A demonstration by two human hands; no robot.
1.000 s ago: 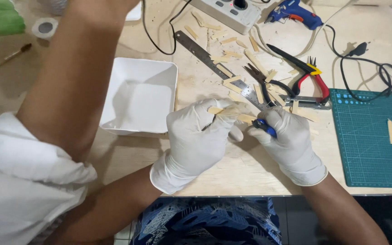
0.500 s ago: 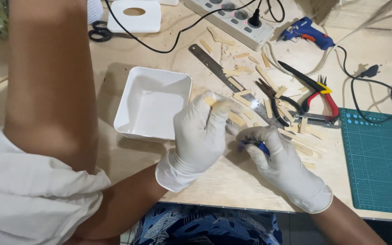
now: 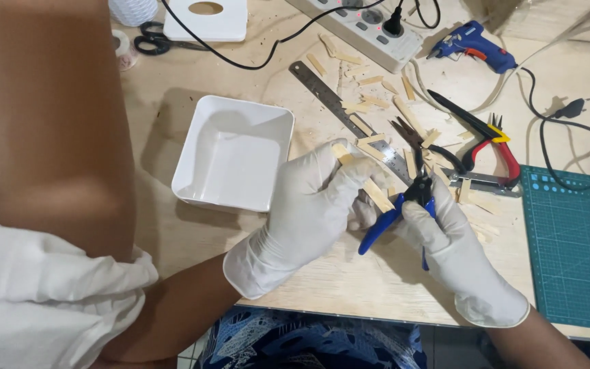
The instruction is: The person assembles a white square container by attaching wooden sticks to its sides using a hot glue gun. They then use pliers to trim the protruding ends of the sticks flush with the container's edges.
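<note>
My left hand [image 3: 308,212], in a white glove, pinches a thin pale wooden stick [image 3: 367,183] that slants down to the right. My right hand [image 3: 455,249], also gloved, grips small blue-handled cutters [image 3: 397,212] whose black jaws sit beside the lower end of the stick. Both hands hover over the light wooden table [image 3: 349,287], just right of an empty white square dish [image 3: 230,154]. Many short cut wooden pieces [image 3: 377,102] lie scattered beyond the hands.
A steel ruler [image 3: 339,102], red-handled pliers [image 3: 496,147], black pliers, a blue glue gun [image 3: 472,44], a white power strip [image 3: 370,31] with cables, scissors [image 3: 151,37] and a green cutting mat [image 3: 571,246] lie around. Another person's bare arm [image 3: 49,123] reaches across the left.
The view has shifted, so the table sits lower in the frame. My hands stay together; the blue cutter handles now show more plainly against the stick.
</note>
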